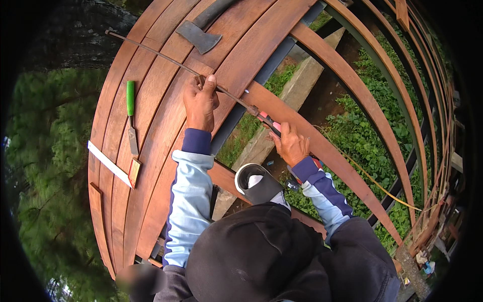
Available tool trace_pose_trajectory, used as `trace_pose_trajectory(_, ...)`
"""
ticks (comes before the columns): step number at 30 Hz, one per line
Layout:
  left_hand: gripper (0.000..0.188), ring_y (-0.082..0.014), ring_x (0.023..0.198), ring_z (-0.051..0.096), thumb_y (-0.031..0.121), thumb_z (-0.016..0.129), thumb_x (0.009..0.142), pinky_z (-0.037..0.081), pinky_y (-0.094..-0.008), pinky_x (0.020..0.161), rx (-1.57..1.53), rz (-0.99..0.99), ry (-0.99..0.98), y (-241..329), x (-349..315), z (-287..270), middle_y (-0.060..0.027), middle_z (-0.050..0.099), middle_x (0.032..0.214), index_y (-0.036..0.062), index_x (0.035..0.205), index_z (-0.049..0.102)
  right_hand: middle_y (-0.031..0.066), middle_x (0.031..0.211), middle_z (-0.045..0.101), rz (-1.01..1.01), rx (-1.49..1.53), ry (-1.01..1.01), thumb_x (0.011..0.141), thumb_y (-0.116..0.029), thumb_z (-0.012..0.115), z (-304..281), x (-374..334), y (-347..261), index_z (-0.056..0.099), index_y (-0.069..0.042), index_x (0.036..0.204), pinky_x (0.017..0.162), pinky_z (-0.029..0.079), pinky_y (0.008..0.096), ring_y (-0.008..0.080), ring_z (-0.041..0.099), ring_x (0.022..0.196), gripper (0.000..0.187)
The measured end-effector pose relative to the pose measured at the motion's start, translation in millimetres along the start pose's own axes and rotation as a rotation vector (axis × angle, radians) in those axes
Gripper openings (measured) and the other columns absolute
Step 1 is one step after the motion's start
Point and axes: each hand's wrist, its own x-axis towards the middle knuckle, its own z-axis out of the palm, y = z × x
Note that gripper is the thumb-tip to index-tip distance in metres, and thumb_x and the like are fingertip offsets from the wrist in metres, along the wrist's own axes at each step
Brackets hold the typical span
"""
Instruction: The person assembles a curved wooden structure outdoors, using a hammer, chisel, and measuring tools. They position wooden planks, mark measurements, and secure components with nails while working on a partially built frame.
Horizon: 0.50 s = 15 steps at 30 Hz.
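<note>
A long, thin, rusty bar clamp (166,56) lies slantwise over the brown deck boards. Its far end sits at the upper left and its jaw and red-and-black handle (269,123) at the lower right. My left hand (200,103) is closed on the bar around its middle, thumb on top. With my right hand (293,145) I grip the handle, over the gap beside the last laid board. Above my left hand, an axe (199,36) rests on the boards. A small flat-bladed tool with a green handle (130,98) lies to the left.
A try square (109,163) with a pale blade and a loose wood strip (96,216) lie on the left boards. At right, spaced planks (347,65) cross open gaps above plants (342,131) and a concrete beam (307,83). A yellow cord (370,172) runs there.
</note>
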Motion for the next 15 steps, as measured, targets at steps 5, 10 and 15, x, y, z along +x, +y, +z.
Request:
trace_pose_trajectory(5, 0.016, -0.0068, 0.045, 0.032, 0.016, 0.059, 0.094, 0.025, -0.0247, 0.042, -0.008, -0.015, 0.014, 0.1, -0.8, 1.5, 0.0031, 0.041, 0.059, 0.0022, 0.088, 0.053, 0.0217, 0.060, 0.060, 0.081, -0.005, -0.213, 0.085, -0.051, 0.062, 5.8, 9.8, 9.4, 0.054, -0.004, 0.076, 0.046, 0.049, 0.0470, 0.0369, 0.063, 0.054, 0.049)
trace_pose_trajectory(10, 0.015, -0.0068, 0.045, 0.032, 0.015, 0.059, 0.093, 0.024, -0.0251, 0.042, -0.007, 0.020, 0.020, -1.2, -1.4, 3.5, 0.0027, 0.043, 0.060, 0.0019, 0.088, 0.053, 0.0288, 0.062, 0.059, 0.186, 0.507, -0.340, 0.084, -0.050, 0.062, 8.3, 23.6, 16.6, 0.063, 0.005, 0.073, 0.054, 0.048, 0.0490, 0.0446, 0.062, 0.061, 0.057)
trace_pose_trajectory(15, 0.016, -0.0061, 0.045, 0.032, 0.015, 0.059, 0.093, 0.025, -0.0244, 0.042, -0.003, -0.039, 0.049, 1.3, 0.6, 2.4, 0.0015, 0.044, 0.060, 0.0011, 0.088, 0.053, 0.0170, 0.077, 0.062, 0.146, 0.191, -0.051, 0.085, -0.040, 0.065, 3.9, 3.8, 0.5, 0.057, -0.003, 0.100, 0.059, 0.050, 0.0464, 0.0423, 0.060, 0.060, 0.041)
